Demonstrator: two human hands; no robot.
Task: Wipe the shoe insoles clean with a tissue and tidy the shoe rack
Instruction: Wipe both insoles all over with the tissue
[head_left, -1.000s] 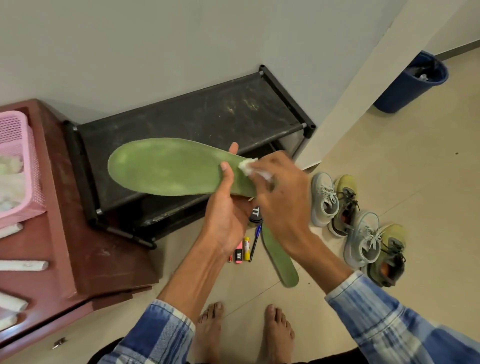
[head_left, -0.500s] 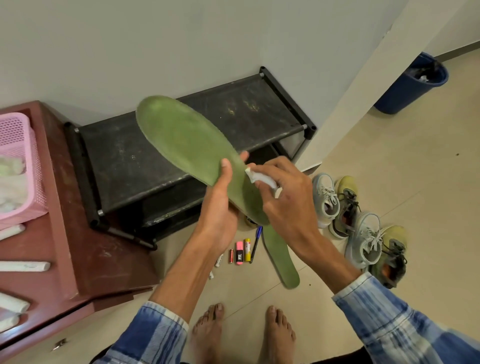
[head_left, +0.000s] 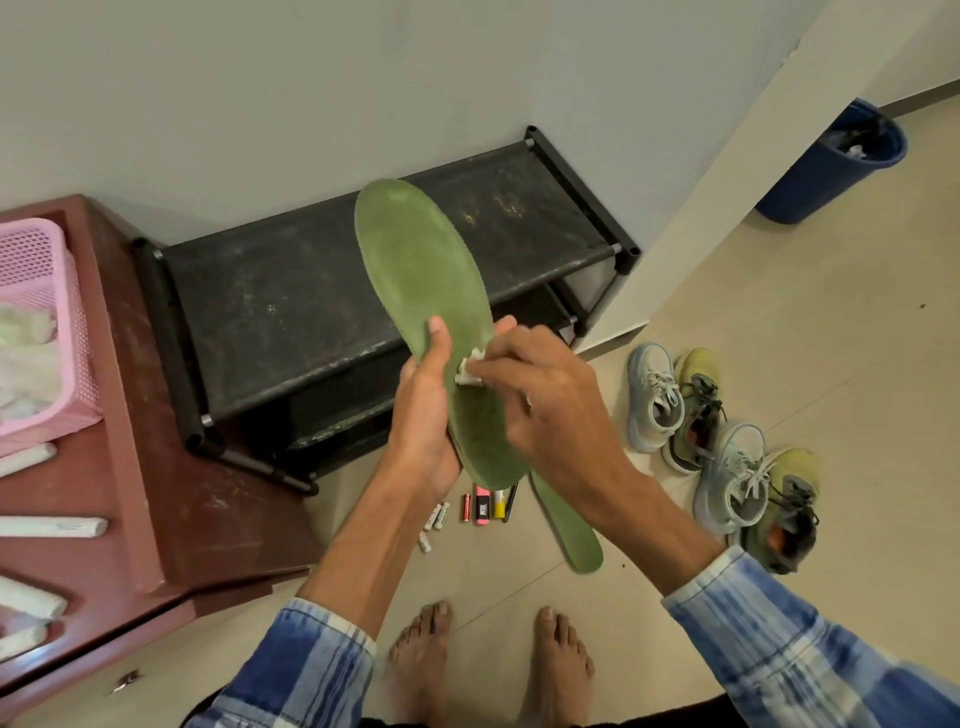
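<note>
A long green insole (head_left: 415, 270) stands nearly upright in front of the black shoe rack (head_left: 291, 306). My left hand (head_left: 423, 415) grips its lower half, thumb across the face. My right hand (head_left: 545, 410) presses a small white tissue (head_left: 470, 370) against the insole's middle. A second green insole (head_left: 569, 525) lies flat on the floor below my right forearm, partly hidden by it.
Two pairs of sneakers (head_left: 717, 441) stand on the floor at right. Batteries, a pink marker and pens (head_left: 480, 506) lie below the rack. A red-brown cabinet (head_left: 208, 499) with a pink basket (head_left: 47, 338) stands left. A blue bin (head_left: 826, 166) sits far right.
The insole has swung from lying sideways to nearly upright, toe pointing away. My right hand with the tissue has stayed on its middle part, shifting slightly down.
</note>
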